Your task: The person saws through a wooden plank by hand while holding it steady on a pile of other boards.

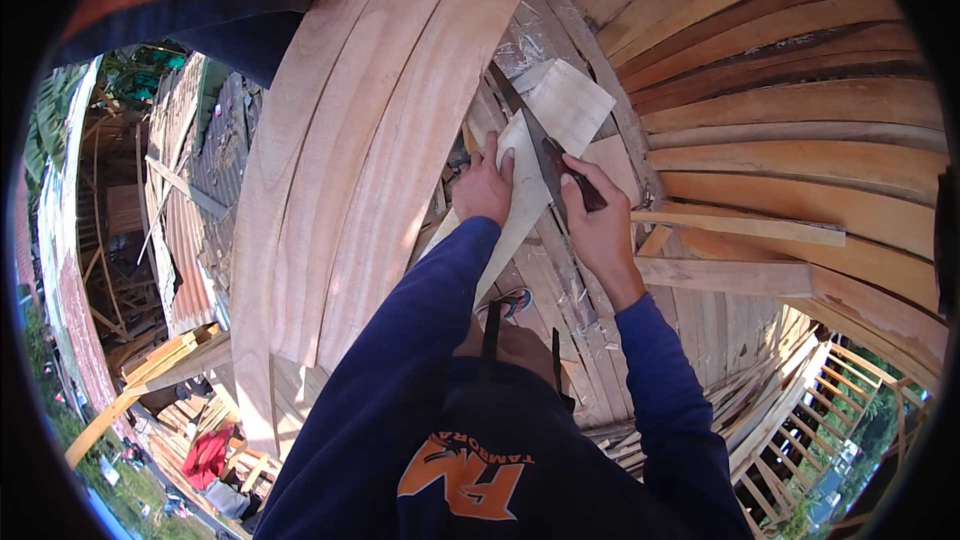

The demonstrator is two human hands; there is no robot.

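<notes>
In my right hand [602,225] is a handsaw, its dark brown handle [585,190] wrapped by my fingers. The dark saw blade [525,118] slants away to the upper left, across a pale thin board [518,215]. My left hand [484,188] rests on that board, left of the blade, with fingers stretched and apart. Beyond the blade lies another pale flat piece [572,100]; whether it is joined to the board under the saw I cannot tell.
Long thin wood sheets [400,140] lie overlapped to the left. Stacked planks [800,120] rise on the right, with a loose wood strip [750,228] jutting toward my right wrist. An orange and dark cloth [210,0] hangs at the upper left. A sandalled foot [517,302] shows below.
</notes>
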